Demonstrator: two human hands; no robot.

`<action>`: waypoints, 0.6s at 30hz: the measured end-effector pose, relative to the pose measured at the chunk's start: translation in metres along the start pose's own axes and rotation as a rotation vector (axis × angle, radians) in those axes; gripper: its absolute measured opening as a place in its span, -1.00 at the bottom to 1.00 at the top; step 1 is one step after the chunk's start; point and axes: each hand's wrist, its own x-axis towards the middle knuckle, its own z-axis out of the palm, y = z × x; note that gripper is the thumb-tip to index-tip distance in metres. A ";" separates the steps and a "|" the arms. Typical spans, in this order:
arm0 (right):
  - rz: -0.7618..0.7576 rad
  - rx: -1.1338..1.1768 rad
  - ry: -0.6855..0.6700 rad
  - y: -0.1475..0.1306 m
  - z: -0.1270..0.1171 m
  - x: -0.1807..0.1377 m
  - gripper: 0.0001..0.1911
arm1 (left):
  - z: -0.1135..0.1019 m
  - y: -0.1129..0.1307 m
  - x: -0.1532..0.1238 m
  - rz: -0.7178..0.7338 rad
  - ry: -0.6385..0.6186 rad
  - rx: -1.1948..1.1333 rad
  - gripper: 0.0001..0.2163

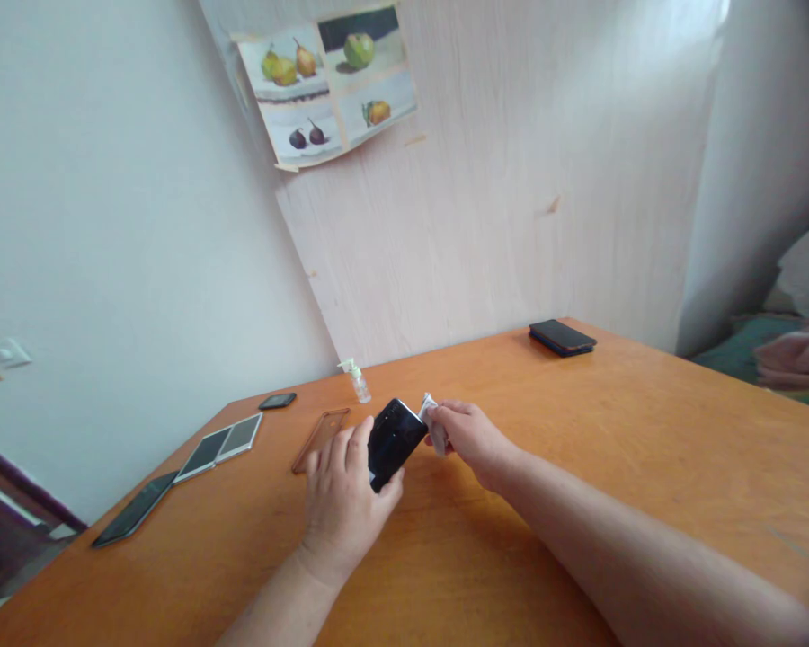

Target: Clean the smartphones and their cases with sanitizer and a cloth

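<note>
My left hand (347,490) grips a dark smartphone (396,438) by its sides, tilted above the table, with its back and camera lenses facing me. A crumpled white wipe (437,431) is pinched in my right hand (468,440), right at the phone's upper right edge. Whether the wipe presses on the phone or only sits beside it, I cannot tell. Just behind my left hand lies a clear brownish phone case (320,438), partly covered by the fingers. A small clear spray bottle (359,382) with a pale green top stands farther back.
On the orange wooden table (647,458), a small dark phone (278,401), white-framed devices (219,447) and a dark tablet (136,509) line the left side. A dark folding case (562,337) lies at the back right. Another person's hands (799,355) show at the far right.
</note>
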 end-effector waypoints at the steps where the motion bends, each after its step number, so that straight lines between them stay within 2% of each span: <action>1: -0.027 -0.015 0.017 0.002 0.000 0.002 -0.77 | 0.000 0.000 0.000 0.000 -0.006 0.001 -0.40; 7: -0.366 -0.372 0.203 0.008 0.000 0.002 -0.79 | 0.000 -0.001 0.000 0.008 -0.039 0.009 -0.41; 9: -0.433 -0.500 0.244 0.004 0.002 -0.006 -0.81 | 0.001 -0.001 0.000 0.013 -0.048 0.016 -0.42; 15: -0.623 -0.775 0.100 -0.007 0.013 -0.028 -0.85 | 0.003 0.002 -0.001 0.017 -0.071 0.003 -0.37; 18: -0.738 -0.910 0.103 -0.006 0.021 -0.031 -0.87 | 0.003 0.004 -0.003 0.040 -0.046 -0.046 -0.27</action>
